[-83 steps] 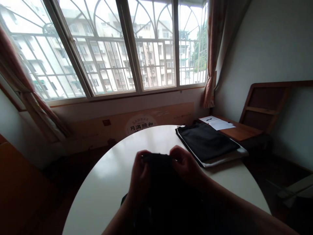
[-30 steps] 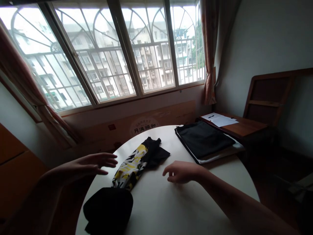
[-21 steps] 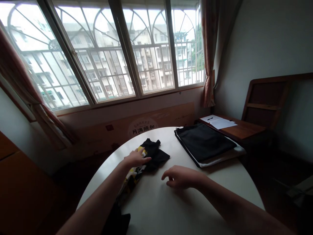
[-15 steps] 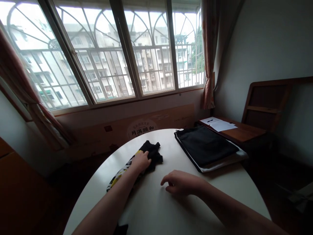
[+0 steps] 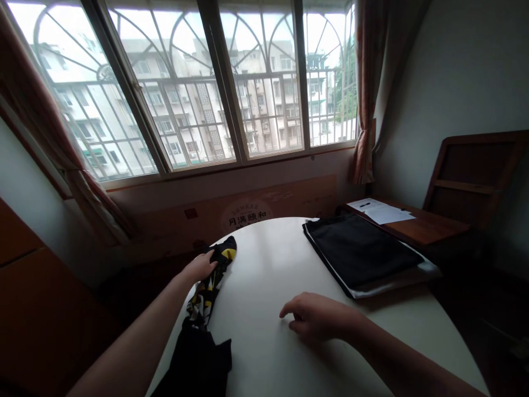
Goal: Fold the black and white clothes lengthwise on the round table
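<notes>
Patterned garment (image 5: 212, 282) shifted to left edge of tabletop (image 5: 256, 292), farther from black pile (image 5: 363, 248); left hand (image 5: 200, 267) atop, pinch unclear; right hand (image 5: 316, 316) loosely curled, holding nothing

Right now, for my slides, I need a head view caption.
Left hand on yellow-patterned garment, right hand over round white table, folded black fabric at right.

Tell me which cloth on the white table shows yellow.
The patterned cloth under the left hand; its yellow patches set it apart from the black cloth and white layer beneath it at right.
</notes>
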`<state>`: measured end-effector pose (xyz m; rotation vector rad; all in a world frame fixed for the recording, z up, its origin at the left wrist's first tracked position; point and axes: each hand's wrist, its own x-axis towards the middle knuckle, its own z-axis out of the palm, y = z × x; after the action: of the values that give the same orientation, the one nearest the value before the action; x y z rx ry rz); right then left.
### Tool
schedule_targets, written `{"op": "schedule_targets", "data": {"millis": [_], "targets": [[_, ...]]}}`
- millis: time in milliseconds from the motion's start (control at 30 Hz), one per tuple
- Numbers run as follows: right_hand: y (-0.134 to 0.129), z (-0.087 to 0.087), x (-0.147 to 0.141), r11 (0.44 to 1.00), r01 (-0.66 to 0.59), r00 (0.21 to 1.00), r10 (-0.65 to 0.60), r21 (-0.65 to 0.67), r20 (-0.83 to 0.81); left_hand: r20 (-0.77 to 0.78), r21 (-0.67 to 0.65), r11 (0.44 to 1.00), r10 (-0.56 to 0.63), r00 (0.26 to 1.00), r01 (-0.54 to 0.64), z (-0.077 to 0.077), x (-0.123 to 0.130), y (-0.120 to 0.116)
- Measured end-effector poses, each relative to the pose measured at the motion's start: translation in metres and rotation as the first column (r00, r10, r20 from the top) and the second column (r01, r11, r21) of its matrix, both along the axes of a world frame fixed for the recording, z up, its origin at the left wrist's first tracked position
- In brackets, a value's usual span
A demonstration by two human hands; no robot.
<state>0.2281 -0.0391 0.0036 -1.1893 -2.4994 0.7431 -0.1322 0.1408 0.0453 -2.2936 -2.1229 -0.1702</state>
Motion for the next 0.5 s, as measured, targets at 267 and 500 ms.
{"op": "schedule_targets", "data": {"millis": [267,500], "targets": [[0.001,-0.001,0.001,0.999,-0.031,1.0,0.031,-0.014,-0.001,-0.068,-0.299,0.952,-0.087,0.994,0.063,0.023,0.039,-0.18],[-0.001,-0.003,-0.001,1.0,-0.023,1.0,0.023,-0.009,0.005,0.06,-0.367,0.923,-0.098,0.993,0.113,-0.004,0.049,-0.272]]}}
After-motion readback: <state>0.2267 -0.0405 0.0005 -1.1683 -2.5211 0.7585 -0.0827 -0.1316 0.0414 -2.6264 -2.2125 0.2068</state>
